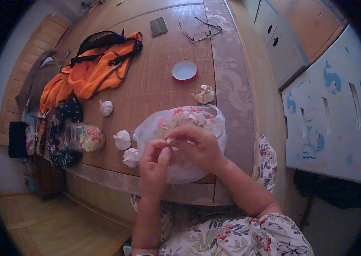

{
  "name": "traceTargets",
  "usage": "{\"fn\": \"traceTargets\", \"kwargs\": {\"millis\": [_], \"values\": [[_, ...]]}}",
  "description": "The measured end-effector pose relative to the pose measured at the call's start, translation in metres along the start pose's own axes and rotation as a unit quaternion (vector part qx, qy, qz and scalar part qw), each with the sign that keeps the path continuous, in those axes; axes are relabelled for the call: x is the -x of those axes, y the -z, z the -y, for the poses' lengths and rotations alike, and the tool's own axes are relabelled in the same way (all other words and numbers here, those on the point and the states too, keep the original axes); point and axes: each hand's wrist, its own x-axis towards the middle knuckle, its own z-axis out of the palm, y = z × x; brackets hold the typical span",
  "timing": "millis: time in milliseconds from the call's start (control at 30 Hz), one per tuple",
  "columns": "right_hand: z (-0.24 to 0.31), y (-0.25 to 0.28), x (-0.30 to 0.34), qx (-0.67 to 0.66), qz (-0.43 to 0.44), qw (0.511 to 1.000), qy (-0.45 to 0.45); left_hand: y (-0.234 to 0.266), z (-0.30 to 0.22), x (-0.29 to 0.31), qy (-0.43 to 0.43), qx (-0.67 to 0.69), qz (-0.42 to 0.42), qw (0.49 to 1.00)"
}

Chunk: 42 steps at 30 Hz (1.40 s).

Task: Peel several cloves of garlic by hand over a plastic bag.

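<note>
One small pale piece (170,141), which we judge to be a garlic clove, sits where the fingertips of the left hand (152,161) and the right hand (199,143) meet. We take this piece as the dial's centre, twelve o'clock pointing away from the person. We place the left hand between seven and eight o'clock, its thumb and forefinger closed to a pinch at the piece. We place the right hand at three o'clock, its fingertips drawn together on the same piece; its thumb is largely hidden from us. We find neither hand nearer, as both touch it. We cannot tell its long axis, since fingers cover most of it.

We record a white plastic bag (147,127) beneath the hands, with papery peelings (193,117) between one and two o'clock. We log a near garlic bulb (130,157) between eight and nine, just beside the bag, a second bulb (122,140) at nine, and a clear jar (87,137) beyond it, well apart from the hands.
</note>
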Motion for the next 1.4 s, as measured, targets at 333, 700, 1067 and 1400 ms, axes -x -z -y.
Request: {"fn": "traceTargets", "kwargs": {"millis": [333,700,1067,1400], "values": [[0.009,0.002,0.003,0.083,0.032,0.996,-0.002,0.000,-0.001,0.001,-0.009,-0.004,-0.018,1.000],[0.004,0.003,-0.002,0.071,0.020,0.996,0.050,0.009,0.004,0.000,0.033,0.085,-0.039,0.995],[0.002,0.006,0.000,-0.031,0.035,0.999,0.017,0.006,0.005,0.003,0.038,0.112,-0.004,0.993],[-0.001,0.006,-0.002,-0.051,0.046,0.997,0.025,0.000,-0.006,0.002,0.001,0.081,-0.024,0.996]]}}
